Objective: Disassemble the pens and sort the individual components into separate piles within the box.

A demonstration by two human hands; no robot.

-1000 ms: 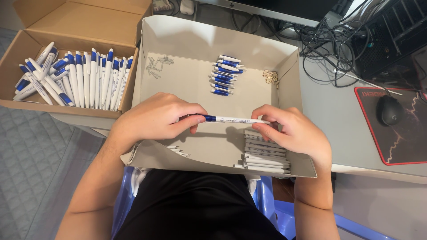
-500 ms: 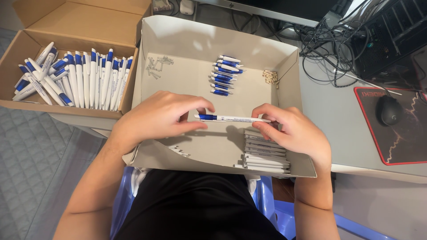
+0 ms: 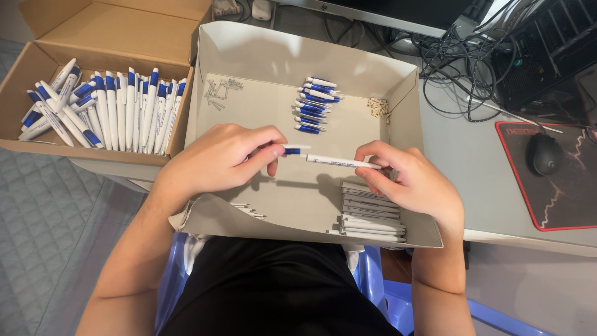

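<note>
Over a shallow grey cardboard tray (image 3: pixel 398 87), my left hand (image 3: pixel 217 158) pinches a small blue and white pen cap piece (image 3: pixel 293 149). My right hand (image 3: pixel 410 180) grips a white pen barrel (image 3: pixel 342 162) held level, its tip a short gap from the cap piece. Below my right hand lies a stack of white barrels (image 3: pixel 372 214). A pile of blue cap pieces (image 3: pixel 316 102) lies at the tray's far side, thin refills (image 3: pixel 219 93) at the far left, small springs (image 3: pixel 377 107) at the far right.
A brown cardboard box (image 3: pixel 37 74) at the left holds several finished white and blue pens (image 3: pixel 106 109). To the right on the grey desk are a black mouse (image 3: pixel 545 154) on a red-edged pad (image 3: pixel 559 211) and tangled cables (image 3: pixel 460 56). A blue chair (image 3: pixel 373 280) is below.
The blue cap piece and the white barrel, joined in line before, now stand apart with a small gap. My left hand has shifted slightly left.
</note>
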